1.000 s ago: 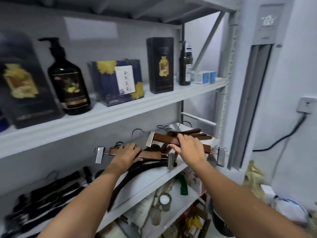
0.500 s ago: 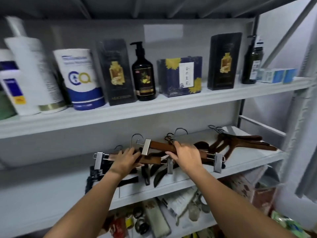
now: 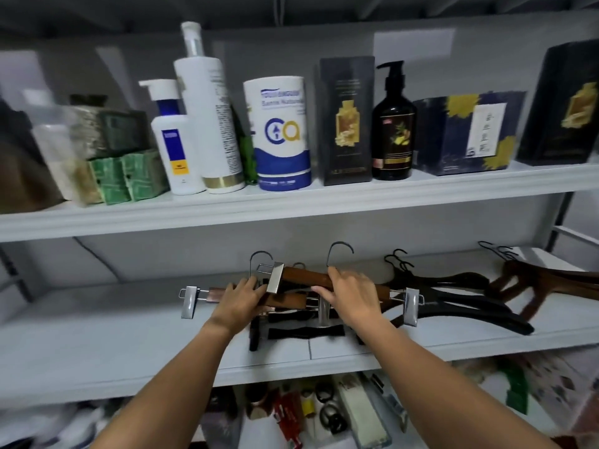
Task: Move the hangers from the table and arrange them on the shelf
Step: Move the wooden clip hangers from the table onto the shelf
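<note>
My left hand [image 3: 238, 303] grips a brown wooden clip hanger [image 3: 285, 299] with metal clips, held low over the middle shelf [image 3: 129, 358]. A second brown clip hanger [image 3: 304, 277] is gripped by my right hand [image 3: 351, 294], a little higher and overlapping the first. Both hangers hover above black hangers [image 3: 304, 332] lying flat on the shelf. More black hangers [image 3: 453, 299] lie to the right, and brown wooden hangers [image 3: 544, 283] rest at the far right.
The upper shelf [image 3: 291, 205] carries bottles, a white and blue canister [image 3: 280, 134], dark boxes and green packets. Below the middle shelf, a lower level holds mixed small items [image 3: 324, 413]. The left part of the middle shelf is bare white board.
The view has swung left along the shelf. Both hands, each with its clip hanger, have travelled left past the brown hangers and now sit over the black hangers.
</note>
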`<control>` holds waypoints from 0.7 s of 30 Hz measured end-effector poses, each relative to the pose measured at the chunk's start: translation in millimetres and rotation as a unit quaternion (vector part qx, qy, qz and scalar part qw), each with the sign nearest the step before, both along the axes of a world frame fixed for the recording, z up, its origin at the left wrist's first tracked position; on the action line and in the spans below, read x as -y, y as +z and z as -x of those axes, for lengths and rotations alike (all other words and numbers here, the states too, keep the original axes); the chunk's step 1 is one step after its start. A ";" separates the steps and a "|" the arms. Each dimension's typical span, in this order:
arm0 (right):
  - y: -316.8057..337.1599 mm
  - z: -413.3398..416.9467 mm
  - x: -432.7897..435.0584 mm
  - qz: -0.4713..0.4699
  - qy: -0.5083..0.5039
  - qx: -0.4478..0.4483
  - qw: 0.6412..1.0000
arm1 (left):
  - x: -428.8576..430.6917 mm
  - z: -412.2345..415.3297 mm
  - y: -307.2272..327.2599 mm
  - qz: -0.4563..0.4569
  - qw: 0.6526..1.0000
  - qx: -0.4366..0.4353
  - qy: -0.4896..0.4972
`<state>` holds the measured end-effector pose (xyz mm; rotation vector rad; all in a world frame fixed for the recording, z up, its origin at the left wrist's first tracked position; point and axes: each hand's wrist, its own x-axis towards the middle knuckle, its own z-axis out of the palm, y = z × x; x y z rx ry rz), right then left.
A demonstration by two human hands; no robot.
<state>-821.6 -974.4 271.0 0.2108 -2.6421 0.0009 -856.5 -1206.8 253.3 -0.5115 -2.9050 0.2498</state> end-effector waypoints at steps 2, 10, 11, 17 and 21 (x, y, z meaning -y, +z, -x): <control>-3.8 6.6 26.4 0.003 0.000 -0.010 1.000 | 27.4 5.3 -3.9 -0.005 1.000 -0.003 -0.001; -12.1 34.8 136.0 0.009 -0.018 -0.021 1.000 | 142.7 40.8 -18.9 -0.022 1.000 0.022 -0.006; -13.4 39.6 149.4 0.008 -0.018 -0.018 1.000 | 155.8 46.5 -21.6 -0.023 0.999 0.023 -0.004; -23.7 61.3 203.5 0.001 -0.019 0.010 1.000 | 208.3 68.6 -42.6 -0.029 0.999 0.045 -0.008; -30.2 76.2 217.8 -0.016 -0.023 0.016 0.999 | 225.4 80.9 -54.1 -0.043 0.998 0.051 -0.009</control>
